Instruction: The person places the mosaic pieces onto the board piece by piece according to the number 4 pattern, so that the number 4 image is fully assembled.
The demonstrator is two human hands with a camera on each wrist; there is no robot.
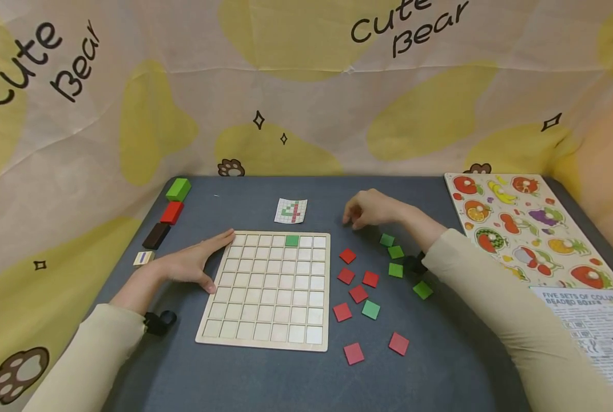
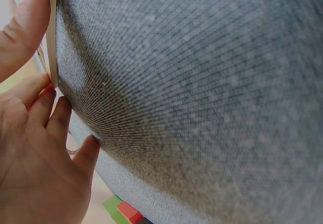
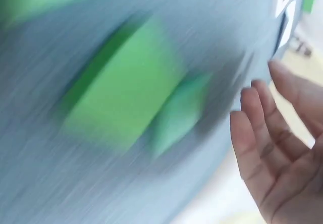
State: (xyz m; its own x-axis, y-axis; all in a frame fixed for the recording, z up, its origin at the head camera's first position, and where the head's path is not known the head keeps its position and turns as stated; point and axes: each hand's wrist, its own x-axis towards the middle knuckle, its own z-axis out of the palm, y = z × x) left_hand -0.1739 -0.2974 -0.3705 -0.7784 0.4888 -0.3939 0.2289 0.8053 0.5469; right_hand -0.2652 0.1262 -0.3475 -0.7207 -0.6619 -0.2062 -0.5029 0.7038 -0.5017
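Observation:
A pale wooden grid board (image 1: 265, 290) lies on the dark table, with one green tile (image 1: 291, 241) in its top row. My left hand (image 1: 189, 263) rests along the board's left side, thumb and fingers spread. In the left wrist view, that hand (image 2: 43, 158) touches the board's edge (image 2: 52, 37). Beyond several loose green tiles (image 1: 396, 252), my right hand (image 1: 373, 209) hovers with loosely bent fingers. The right wrist view shows this hand (image 3: 287, 163) holding nothing, beside blurred green tiles (image 3: 126, 85). Several red tiles (image 1: 358, 294) lie right of the board.
A small pattern card (image 1: 291, 211) with green and red squares sits behind the board. At the far left stand green (image 1: 178, 189), red (image 1: 172, 212) and black (image 1: 156, 235) blocks. A fruit puzzle board (image 1: 530, 229) and a printed sheet (image 1: 589, 332) lie on the right.

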